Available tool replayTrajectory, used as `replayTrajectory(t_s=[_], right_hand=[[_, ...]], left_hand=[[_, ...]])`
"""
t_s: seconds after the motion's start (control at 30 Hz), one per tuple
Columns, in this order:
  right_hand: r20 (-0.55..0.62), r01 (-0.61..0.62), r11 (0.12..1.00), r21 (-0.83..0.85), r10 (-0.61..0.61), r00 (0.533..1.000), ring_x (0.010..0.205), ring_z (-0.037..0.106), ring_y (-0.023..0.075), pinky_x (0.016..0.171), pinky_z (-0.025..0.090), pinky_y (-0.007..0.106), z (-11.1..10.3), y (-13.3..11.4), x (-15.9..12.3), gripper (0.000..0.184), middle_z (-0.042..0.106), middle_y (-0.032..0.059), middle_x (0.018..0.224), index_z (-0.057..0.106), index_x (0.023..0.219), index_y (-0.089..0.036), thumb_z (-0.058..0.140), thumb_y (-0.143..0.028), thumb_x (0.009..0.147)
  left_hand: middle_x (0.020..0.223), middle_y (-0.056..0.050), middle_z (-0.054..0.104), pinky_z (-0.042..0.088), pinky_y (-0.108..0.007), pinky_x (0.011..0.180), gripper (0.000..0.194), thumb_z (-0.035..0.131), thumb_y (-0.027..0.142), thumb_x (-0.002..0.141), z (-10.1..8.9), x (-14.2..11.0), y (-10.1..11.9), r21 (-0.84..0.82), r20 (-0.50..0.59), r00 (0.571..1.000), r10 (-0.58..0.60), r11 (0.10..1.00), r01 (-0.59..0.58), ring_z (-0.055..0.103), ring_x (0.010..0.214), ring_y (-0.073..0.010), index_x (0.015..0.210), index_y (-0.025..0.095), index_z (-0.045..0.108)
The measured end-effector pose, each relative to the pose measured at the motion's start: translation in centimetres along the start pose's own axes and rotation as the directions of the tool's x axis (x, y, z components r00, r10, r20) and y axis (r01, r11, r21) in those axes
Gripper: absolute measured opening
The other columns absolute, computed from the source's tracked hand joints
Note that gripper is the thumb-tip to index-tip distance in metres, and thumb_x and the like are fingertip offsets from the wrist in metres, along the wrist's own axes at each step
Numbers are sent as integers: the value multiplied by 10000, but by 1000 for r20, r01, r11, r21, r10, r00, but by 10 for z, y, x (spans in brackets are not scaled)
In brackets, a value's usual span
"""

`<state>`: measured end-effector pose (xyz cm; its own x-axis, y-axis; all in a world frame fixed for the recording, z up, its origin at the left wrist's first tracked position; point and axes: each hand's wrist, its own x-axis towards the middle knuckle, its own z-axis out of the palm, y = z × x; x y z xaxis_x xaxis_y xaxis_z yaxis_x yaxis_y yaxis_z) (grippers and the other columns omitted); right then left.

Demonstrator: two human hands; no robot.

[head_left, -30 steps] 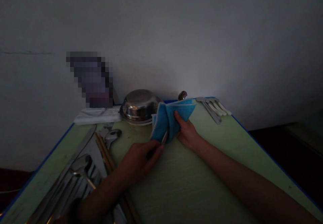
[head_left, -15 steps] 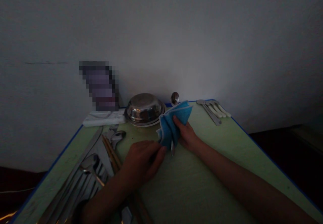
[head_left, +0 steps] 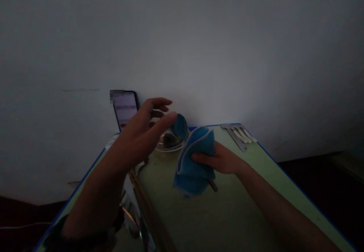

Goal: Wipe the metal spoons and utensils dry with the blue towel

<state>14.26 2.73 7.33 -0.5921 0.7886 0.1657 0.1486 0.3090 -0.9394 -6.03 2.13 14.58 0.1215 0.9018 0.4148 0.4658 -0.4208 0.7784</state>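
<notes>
My right hand (head_left: pixel 217 159) is closed on a folded blue cloth (head_left: pixel 196 168), thumb pressed on its face. Wrapped in that cloth is a metal spoon; its shiny bowl (head_left: pixel 181 127) sticks out at the upper left, mirroring blue, and the handle's end (head_left: pixel 213 186) shows at the lower right. My left hand (head_left: pixel 145 130) is raised beside the spoon's bowl with its fingers apart. Its thumb tip is close to the bowl's edge; whether they touch I cannot tell. Behind the left hand, an upturned metal basin (head_left: pixel 169 142) is partly hidden.
A phone (head_left: pixel 125 106) leans on the wall at the back left. Wooden chopsticks (head_left: pixel 148 202) and metal utensils lie along the left of the green table (head_left: pixel 256 206), partly under my left arm. Several spoons and white-handled forks (head_left: pixel 241 133) lie at the far right corner.
My left hand has let go of the cloth, risen and opened near the spoon's bowl. The cloth and spoon have tilted and come nearer in my right hand. The view has shifted.
</notes>
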Motion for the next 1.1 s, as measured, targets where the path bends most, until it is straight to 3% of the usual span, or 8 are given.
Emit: replayTrajectory(t_s=[0.17, 0.37, 0.5, 0.67, 0.77, 0.9, 1.1], right_hand=[[25, 28, 998, -59, -26, 999, 754, 627, 152, 636, 511, 253, -16, -41, 1, 227, 687, -11, 856, 645, 943, -227, 559, -325, 758], [216, -49, 944, -327, 125, 968, 683, 643, 154, 542, 501, 209, -25, -71, 5, 317, 698, 14, 859, 652, 972, -200, 583, -384, 724], [275, -3, 905, -426, 133, 952, 641, 642, 151, 499, 485, 199, -22, -73, 6, 340, 700, 24, 820, 656, 943, -190, 540, -440, 744], [260, 19, 912, -411, 97, 961, 651, 641, 137, 503, 479, 177, -23, -73, 5, 314, 700, 7, 820, 645, 934, -204, 535, -436, 754], [290, 8, 932, -363, 105, 951, 627, 639, 130, 489, 480, 174, -23, -74, 6, 312, 701, 7, 815, 645, 947, -205, 541, -425, 751], [247, 10, 910, -414, 102, 964, 609, 636, 136, 455, 467, 176, -21, -71, 8, 332, 703, 19, 801, 654, 920, -196, 531, -453, 749], [164, -48, 897, -439, 132, 978, 555, 625, 130, 424, 450, 172, -21, -65, 6, 343, 698, 15, 724, 665, 843, -180, 549, -482, 726]], left_hand=[[1040, -36, 595, 500, -282, 754, 452, 599, 343, 755, -11, -15, 8, -35, 194, 968, 156, 988, -152, 586, 879, -178, 1174, 227, 476], [1137, -25, 572, 455, -300, 891, 593, 631, 282, 745, -23, -27, 5, -9, 196, 957, 215, 976, -217, 547, 1025, -187, 1280, 295, 376], [1146, -36, 582, 484, -293, 851, 629, 644, 306, 728, -31, -30, 10, 41, 257, 942, 218, 971, -236, 559, 1015, -194, 1290, 298, 362], [1227, -56, 533, 452, -371, 891, 678, 675, 403, 667, -38, -34, 10, 294, 325, 931, 163, 919, -264, 534, 1055, -245, 1271, 280, 393], [1134, -36, 593, 471, -341, 841, 539, 643, 378, 705, -39, -33, 11, 331, 334, 925, 179, 897, -293, 582, 966, -218, 1200, 274, 458], [921, 9, 659, 489, -236, 661, 408, 639, 350, 707, -37, -28, 14, 307, 366, 906, 211, 892, -331, 629, 753, -155, 1085, 262, 514], [799, 35, 663, 442, -199, 586, 372, 633, 382, 700, -34, -30, 13, 449, 254, 931, 263, 820, -354, 619, 642, -129, 1044, 262, 560]])
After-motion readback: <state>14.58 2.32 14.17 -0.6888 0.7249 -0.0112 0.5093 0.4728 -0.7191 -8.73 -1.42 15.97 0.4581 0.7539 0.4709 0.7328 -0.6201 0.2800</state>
